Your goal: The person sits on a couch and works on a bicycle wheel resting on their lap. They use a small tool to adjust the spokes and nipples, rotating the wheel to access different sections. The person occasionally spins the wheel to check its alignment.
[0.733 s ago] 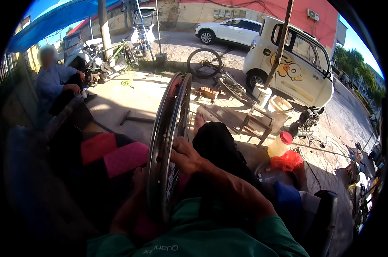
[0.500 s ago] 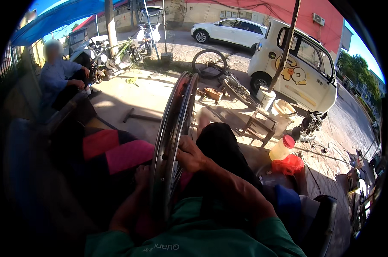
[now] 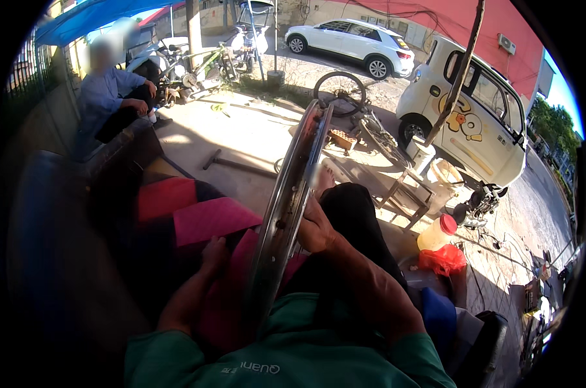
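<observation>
Now head view: wheel rim [image 3: 286,213] standing on edge on lap, between both hands, tipped a bit more away than a moment ago. Right hand [image 3: 315,226] wrapping around rim's right side, holding on like before. Left hand [image 3: 213,251] resting low by rim's left side; closed or not, cannot tell. Work looking steady, hardly moving on.

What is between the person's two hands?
The head view shows the upright metal wheel rim standing between them: the left hand is on its left side, the right hand grips its right edge.
</observation>
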